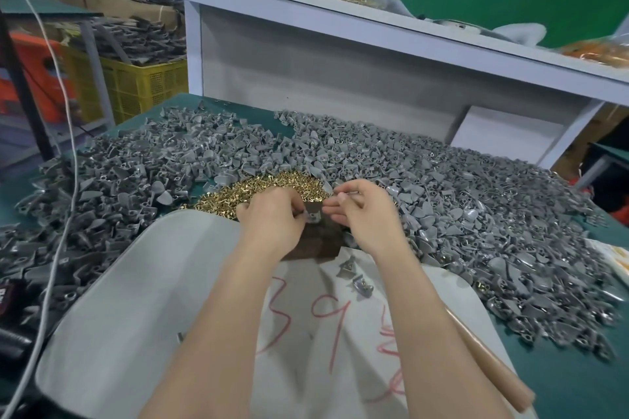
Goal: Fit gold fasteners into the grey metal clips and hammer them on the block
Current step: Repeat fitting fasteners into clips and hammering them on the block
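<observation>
A pale wooden hammer handle [483, 350] lies idle near the body, right of the right hand [362, 214]. Over the dark brown block [320, 243] the fingers of the left hand [272, 218] pinch a small grey metal clip [313, 216], just left of the right fingers [337, 211]; whether those hold anything I cannot tell. The heap of gold fasteners [269, 185] lies just beyond both hands.

Clips [476, 214] lay heaped across the bench [578, 384], left edge to right. Fasteners [265, 187] sat mid-bench among them, the block [321, 243] just before, on a sack [136, 289] at the near edge.
</observation>
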